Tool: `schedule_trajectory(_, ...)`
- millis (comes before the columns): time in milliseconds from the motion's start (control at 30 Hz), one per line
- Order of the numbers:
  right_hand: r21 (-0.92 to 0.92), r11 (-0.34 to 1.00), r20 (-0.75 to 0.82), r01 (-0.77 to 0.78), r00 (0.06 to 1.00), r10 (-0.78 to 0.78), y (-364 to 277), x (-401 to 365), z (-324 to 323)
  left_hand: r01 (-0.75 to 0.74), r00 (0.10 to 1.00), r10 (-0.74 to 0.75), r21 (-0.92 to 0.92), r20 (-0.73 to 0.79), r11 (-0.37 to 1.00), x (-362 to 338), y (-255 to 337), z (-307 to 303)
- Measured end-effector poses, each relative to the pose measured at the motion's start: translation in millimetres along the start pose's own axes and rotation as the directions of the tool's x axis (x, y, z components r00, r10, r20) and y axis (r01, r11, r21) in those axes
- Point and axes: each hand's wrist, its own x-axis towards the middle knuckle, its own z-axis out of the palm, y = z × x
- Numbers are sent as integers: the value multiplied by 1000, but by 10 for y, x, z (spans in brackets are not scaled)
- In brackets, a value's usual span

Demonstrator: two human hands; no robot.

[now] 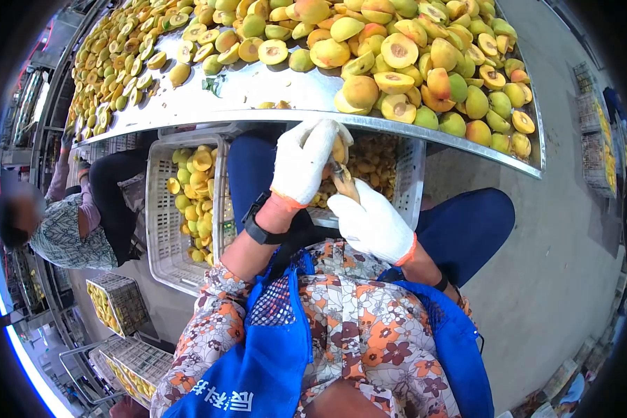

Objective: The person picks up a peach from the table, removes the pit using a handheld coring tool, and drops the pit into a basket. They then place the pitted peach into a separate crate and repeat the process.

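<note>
In a white work glove, my left hand point(306, 157) is closed around a yellow peach half point(339, 148), mostly hidden by the fingers. My right hand point(375, 221), also gloved, grips a short wooden-handled pitting knife point(345, 184). Its metal end meets the peach half, and the blade's tip is hidden there. Both hands are just in front of the metal table's edge, over a crate point(411, 184) holding brownish peach scraps. Halved peaches point(400, 50) are heaped on the table above my hands, many with their cut faces showing.
The table's metal rim point(425, 129) runs across in front of me. A white plastic crate point(161, 209) of peach halves stands left of my knees. Farther left sits another person point(76, 223); more crates point(122, 306) are on the floor behind. Stacked crates point(595, 139) stand at right.
</note>
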Motion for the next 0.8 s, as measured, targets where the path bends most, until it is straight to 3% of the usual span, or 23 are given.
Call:
schedule_trajectory(67,412,855,284,-314,936,207,76,-65,-56,165,967,-131,-149,217,975,18,12,-69)
schedule_trajectory(100,410,855,286,-316,935,209,71,-81,-72,128,969,-104,-97,224,987,23,-23,-82)
schedule_trajectory(167,698,563,430,-443,887,165,32,-105,-80,70,984,-54,-91,171,993,-31,-48,-31)
schedule_trajectory(200,698,562,432,-443,887,163,32,-109,-68,9,993,0,-81,120,997,-45,-56,-10)
schedule_trajectory(267,740,371,544,-561,824,160,35,-105,-55,0,990,17,-122,137,993,-30,-74,0)
schedule_trajectory(333,747,382,536,-545,833,140,71,-83,-40,133,965,-43,-341,258,931,-41,-67,29)
schedule_trajectory(367,751,392,531,-531,839,120,68,-78,-23,22,978,55,-360,203,933,-18,-123,63)
schedule_trajectory(467,740,439,484,-510,857,179,-124,-48,-25,57,990,14,-485,142,872,-9,-140,117)
schedule_trajectory(533,756,383,529,-530,840,119,-104,-31,-71,-1,989,80,-528,127,849,-35,-177,121)
schedule_trajectory(600,745,341,588,-574,806,72,-117,-20,-86,-58,995,3,-545,-101,837,-118,-82,144)
schedule_trajectory(633,743,343,591,-574,804,66,-103,-6,-67,-123,989,60,-520,-137,846,-116,-91,100)
schedule_trajectory(700,689,469,588,-552,804,83,-57,8,10,-89,971,-46,-536,-234,840,-213,-49,47)
schedule_trajectory(733,690,468,591,-552,803,77,-65,28,33,-77,960,-83,-540,-266,838,-263,-14,18)
schedule_trajectory(800,536,629,627,-562,765,150,-76,57,59,-19,963,-119,-502,-240,865,-383,26,-93)
